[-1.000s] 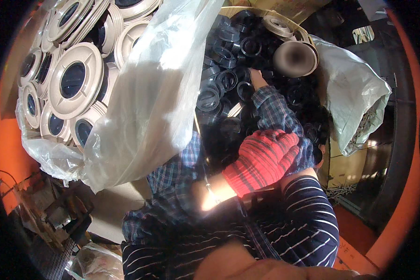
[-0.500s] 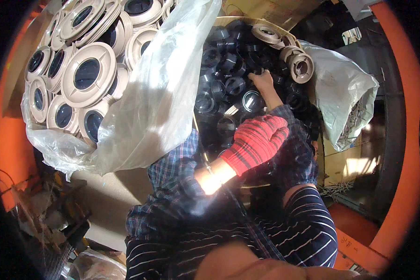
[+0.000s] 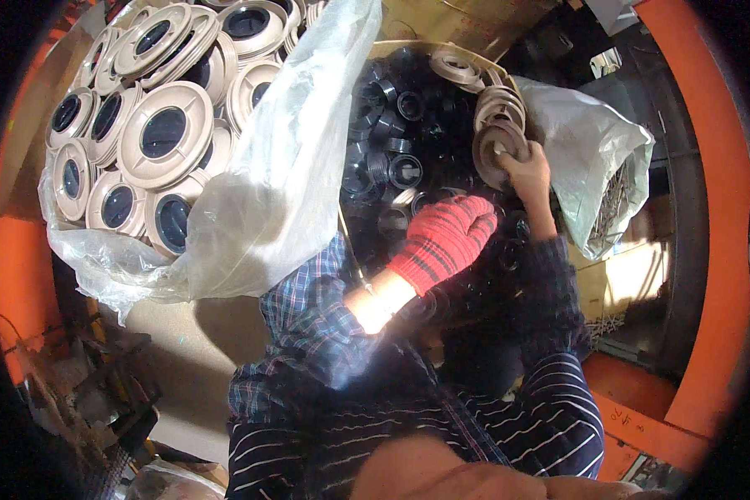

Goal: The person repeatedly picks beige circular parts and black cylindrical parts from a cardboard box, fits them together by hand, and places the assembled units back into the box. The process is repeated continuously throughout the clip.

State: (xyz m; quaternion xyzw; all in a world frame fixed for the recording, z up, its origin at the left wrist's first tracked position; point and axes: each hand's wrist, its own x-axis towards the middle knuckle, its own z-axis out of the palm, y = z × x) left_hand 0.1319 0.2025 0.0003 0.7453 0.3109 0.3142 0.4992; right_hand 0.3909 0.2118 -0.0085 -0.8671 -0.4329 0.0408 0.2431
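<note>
My right hand (image 3: 528,173), bare, is at the right side of a round bin of black plastic rings (image 3: 404,104). Its thumb and fingers grip a beige flanged ring (image 3: 493,155), tilted at the near end of a row of similar beige rings (image 3: 498,107). My left hand (image 3: 446,237) wears a red glove with dark stripes. Its fingers are curled closed over the near part of the black rings, and the glove hides whatever is inside them.
On the left, a clear plastic bag (image 3: 267,200) is filled with beige flanged discs with black centres (image 3: 165,133). A white sack (image 3: 587,150) with thin metal pieces stands to the right. Orange frame bars (image 3: 717,250) run along both sides. The bin's rim (image 3: 417,43) curves behind.
My right hand has moved from among the black rings to the right and now grips a beige ring. The left hand has shifted slightly left, still closed.
</note>
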